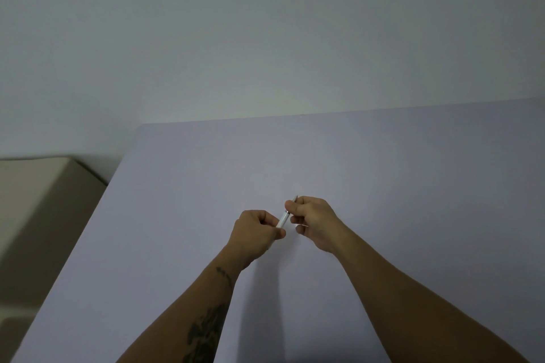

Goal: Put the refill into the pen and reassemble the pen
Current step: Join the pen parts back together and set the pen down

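Observation:
A slim white pen [283, 219] is held slanted above the pale table [383, 174], its thin metal tip pointing up and to the right. My left hand [256, 231] grips the white barrel at its lower end. My right hand [315, 219] pinches the upper front part near the tip, thumb and fingers closed around it. The two hands are almost touching. Fingers hide most of the pen, so any separate refill cannot be made out.
The table runs back to a plain wall [265, 38]. Its left edge slants from the near left to a rounded far corner. Beyond that edge stands a beige box or cabinet [38, 200].

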A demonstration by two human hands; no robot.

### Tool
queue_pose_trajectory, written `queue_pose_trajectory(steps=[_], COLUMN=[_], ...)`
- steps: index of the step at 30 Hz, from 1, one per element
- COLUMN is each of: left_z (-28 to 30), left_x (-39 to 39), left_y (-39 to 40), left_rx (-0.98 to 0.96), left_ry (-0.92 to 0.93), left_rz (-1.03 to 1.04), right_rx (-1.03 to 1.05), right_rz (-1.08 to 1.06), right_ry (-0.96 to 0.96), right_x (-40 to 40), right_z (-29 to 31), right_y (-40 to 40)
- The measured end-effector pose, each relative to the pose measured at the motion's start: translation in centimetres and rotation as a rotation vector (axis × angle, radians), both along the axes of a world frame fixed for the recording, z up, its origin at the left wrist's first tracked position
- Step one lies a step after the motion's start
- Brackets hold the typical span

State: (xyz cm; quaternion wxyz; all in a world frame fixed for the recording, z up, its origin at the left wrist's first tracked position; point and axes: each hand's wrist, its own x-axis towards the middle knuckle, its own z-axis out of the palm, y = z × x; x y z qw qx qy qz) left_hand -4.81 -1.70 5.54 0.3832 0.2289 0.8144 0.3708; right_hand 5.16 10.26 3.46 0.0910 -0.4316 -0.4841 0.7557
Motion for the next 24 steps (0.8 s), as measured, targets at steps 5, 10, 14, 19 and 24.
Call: queue_pose_trajectory(steps=[5, 10, 14, 19, 24], left_z=[0.0, 0.2, 0.2, -0.2, -0.4], left_x=[0.1, 0.0, 0.0, -0.1, -0.1], left_y=[-0.2, -0.3, -0.2, 0.0, 0.4], left_rx=[-0.001, 0.008, 0.015, 0.009, 0.008], left_ry=[-0.005, -0.015, -0.008, 0.029, 0.078], left_rz=[0.0, 0.008, 0.005, 0.03, 0.04], right_rx=[0.093, -0.186, -0.206, -0.071, -0.002], right_rz=[0.016, 0.059, 0.038, -0.036, -0.076], right_ry=[-0.059, 0.116, 0.126, 0.025, -0.025], right_x=[-0.3, 0.3, 0.4, -0.3, -1.0], right_z=[-0.1, 0.2, 0.0, -0.2, -0.5], right_y=[-0.4, 0.0, 0.3, 0.2, 0.1])
